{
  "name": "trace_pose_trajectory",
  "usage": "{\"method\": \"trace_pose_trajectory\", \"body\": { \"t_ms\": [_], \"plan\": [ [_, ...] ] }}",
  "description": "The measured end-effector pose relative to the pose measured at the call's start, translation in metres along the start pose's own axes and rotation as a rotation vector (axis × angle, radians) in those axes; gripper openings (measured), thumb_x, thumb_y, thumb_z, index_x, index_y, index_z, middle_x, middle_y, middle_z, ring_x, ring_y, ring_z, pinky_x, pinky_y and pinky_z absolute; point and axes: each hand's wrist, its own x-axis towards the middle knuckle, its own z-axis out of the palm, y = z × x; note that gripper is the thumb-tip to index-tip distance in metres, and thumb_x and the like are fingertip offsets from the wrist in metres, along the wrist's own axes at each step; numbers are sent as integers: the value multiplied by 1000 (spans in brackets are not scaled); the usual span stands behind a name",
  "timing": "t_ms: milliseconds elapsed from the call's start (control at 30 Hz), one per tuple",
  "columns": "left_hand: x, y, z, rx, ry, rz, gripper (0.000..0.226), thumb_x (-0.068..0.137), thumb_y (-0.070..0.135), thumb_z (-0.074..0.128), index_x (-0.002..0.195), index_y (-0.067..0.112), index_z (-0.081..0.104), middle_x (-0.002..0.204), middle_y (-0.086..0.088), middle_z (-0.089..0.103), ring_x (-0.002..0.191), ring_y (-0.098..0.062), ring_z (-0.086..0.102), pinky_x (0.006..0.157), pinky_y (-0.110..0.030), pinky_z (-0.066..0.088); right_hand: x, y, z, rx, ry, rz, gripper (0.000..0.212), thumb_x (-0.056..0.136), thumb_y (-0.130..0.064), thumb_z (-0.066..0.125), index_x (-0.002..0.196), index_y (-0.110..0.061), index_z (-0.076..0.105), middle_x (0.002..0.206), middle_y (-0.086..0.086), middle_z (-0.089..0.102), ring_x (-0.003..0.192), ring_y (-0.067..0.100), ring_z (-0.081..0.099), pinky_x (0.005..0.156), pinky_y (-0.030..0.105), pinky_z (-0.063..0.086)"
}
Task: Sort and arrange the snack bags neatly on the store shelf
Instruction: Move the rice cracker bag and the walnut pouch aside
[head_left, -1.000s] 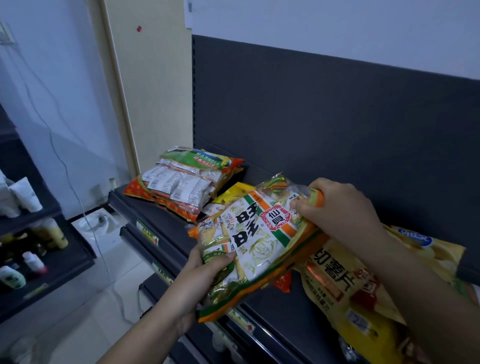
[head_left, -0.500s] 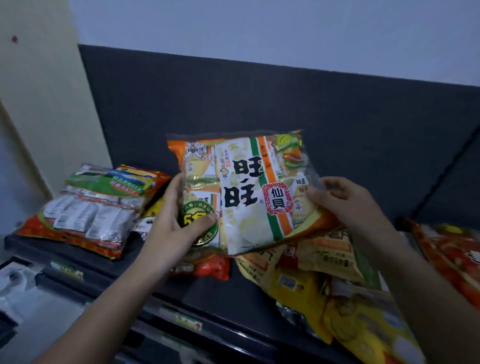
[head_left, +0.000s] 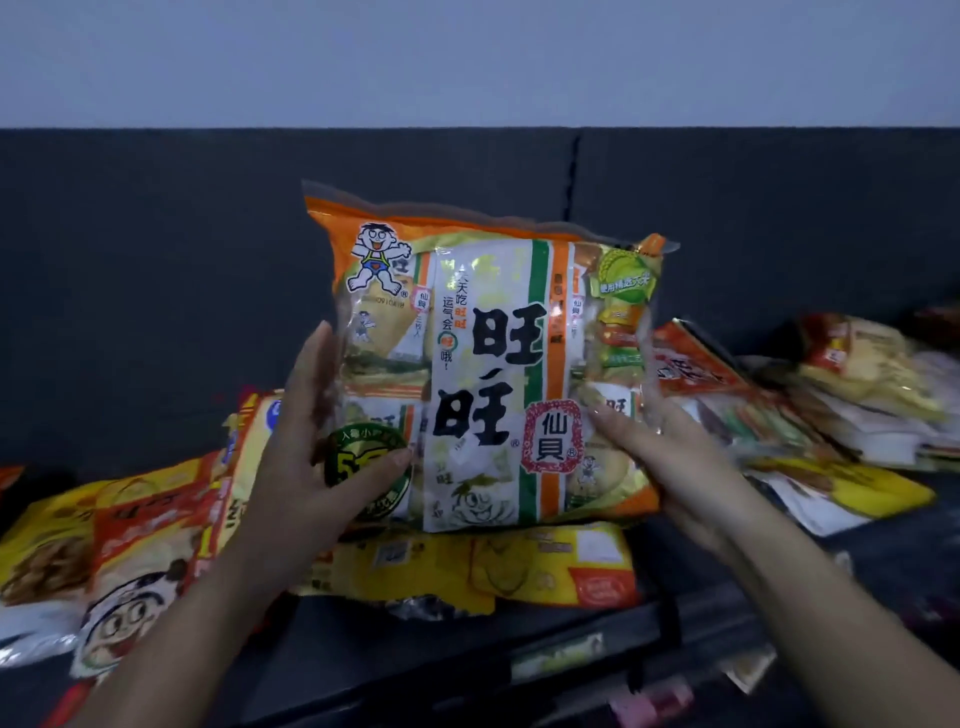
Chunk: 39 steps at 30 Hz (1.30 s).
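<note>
A large orange, white and green rice cracker bag (head_left: 488, 364) stands upright in front of me, above the dark shelf (head_left: 363, 649). My left hand (head_left: 317, 467) grips its lower left edge, thumb across the green round badge. My right hand (head_left: 670, 462) holds the lower right edge, thumb on the front. Under the bag lies a flat yellow snack bag (head_left: 519, 566).
A heap of yellow and red snack bags (head_left: 114, 545) lies on the shelf at the left. More bags (head_left: 810, 405) are piled at the right. The dark back panel (head_left: 156, 286) rises behind. Price-label strips (head_left: 556, 657) run along the shelf's front edge.
The rice cracker bag has been lifted and turned upright, facing me. My view has swung right, so the stack at the far left is out of sight.
</note>
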Motion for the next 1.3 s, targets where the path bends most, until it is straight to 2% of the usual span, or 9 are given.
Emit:
{"method": "trace_pose_trajectory", "body": {
  "t_ms": [133, 267, 467, 633, 733, 933, 1100, 1200, 1300],
  "plan": [
    [4, 3, 42, -37, -70, -45, 97, 61, 58, 71, 138, 63, 13, 151, 30, 23, 138, 1, 30, 107, -35, 36, -28, -6, -35, 54, 210, -44, 42, 68, -24, 73, 109, -18, 63, 104, 7, 72, 95, 25, 69, 86, 42, 55],
    [10, 13, 91, -143, -53, -43, 105, 59, 65, 72, 143, 57, 9, 147, 39, 19, 138, 7, 24, 106, -33, 30, -49, -13, -73, 74, 282, -90, 39, 75, -15, 75, 112, -12, 62, 106, 10, 72, 96, 26, 69, 82, 38, 56],
    [31, 35, 183, -255, -192, -288, 91, 34, 84, 71, 118, 50, 58, 140, 15, 48, 125, -18, 50, 102, -49, 43, -85, -26, -162, 124, 431, -69, 47, 72, -14, 69, 117, -8, 58, 102, 15, 72, 90, 30, 70, 76, 39, 58],
    [37, 80, 285, -430, -280, -302, 55, 59, 47, 76, 111, 36, 63, 111, 16, 68, 99, -2, 64, 92, -33, 48, -120, -42, -253, 132, 545, -74, 43, 73, -13, 68, 114, -7, 59, 100, 20, 71, 84, 33, 70, 71, 40, 59],
    [42, 106, 346, -480, -386, -348, 54, 60, 57, 79, 108, 42, 62, 103, 22, 70, 91, 2, 65, 85, -29, 46, -142, -55, -303, 87, 623, -84, 40, 76, -15, 68, 114, -9, 58, 97, 17, 72, 80, 31, 71, 64, 37, 59],
    [45, 151, 450, -578, -543, -403, 39, 65, 40, 70, 103, 33, 64, 96, 12, 74, 81, -6, 71, 71, -26, 48, -179, -59, -392, -18, 773, -48, 53, 74, -30, 72, 121, -27, 49, 115, 3, 67, 93, 27, 70, 67, 36, 59],
    [63, 171, 520, -549, -682, -453, 29, 77, 31, 70, 105, 28, 65, 93, 7, 75, 80, -9, 72, 69, -28, 49, -183, -54, -452, 20, 863, 7, 51, 82, -21, 68, 124, -16, 41, 113, 10, 65, 80, 25, 72, 53, 27, 55],
    [95, 180, 564, -480, -704, -413, 23, 80, 30, 72, 101, 27, 63, 92, 6, 75, 80, -11, 72, 69, -29, 51, -168, -52, -486, -4, 898, 64, 41, 88, -22, 63, 120, -15, 39, 112, 8, 64, 75, 20, 72, 50, 24, 53],
    [134, 192, 613, -467, -720, -381, 22, 80, 26, 74, 96, 20, 60, 88, 3, 73, 76, -11, 69, 66, -26, 49, -145, -61, -524, -78, 894, 41, 19, 91, -21, 58, 105, -17, 46, 92, 3, 72, 68, 16, 72, 51, 24, 53]
  ]
}}
